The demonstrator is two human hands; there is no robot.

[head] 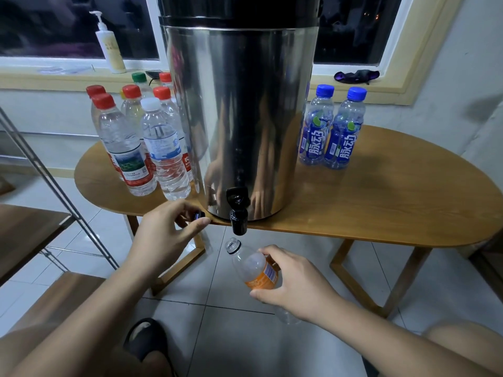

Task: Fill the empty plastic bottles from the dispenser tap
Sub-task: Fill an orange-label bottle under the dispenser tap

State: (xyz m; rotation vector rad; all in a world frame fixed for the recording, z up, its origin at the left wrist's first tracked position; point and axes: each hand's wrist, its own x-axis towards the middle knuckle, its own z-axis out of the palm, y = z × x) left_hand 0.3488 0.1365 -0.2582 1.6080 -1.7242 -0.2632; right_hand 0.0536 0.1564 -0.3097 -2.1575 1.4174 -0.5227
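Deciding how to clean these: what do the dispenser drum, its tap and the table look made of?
Drum: polished metal, likely stainless steel, with mirror-like reflections. Tap: glossy black, probably plastic. Table: wood or veneer, visible grain, satin finish.

Looks like a room at home: my slipper [147,338] on tiled floor [245,336], lotion pump bottle [110,44] on the window sill [68,77], small wood table [381,202] w/ a steel dispenser [239,104], dark windows [68,25] behind.

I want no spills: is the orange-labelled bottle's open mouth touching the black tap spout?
Apart. The head view shows a narrow gap between the tap spout and the bottle mouth, held tilted just below by the right hand.
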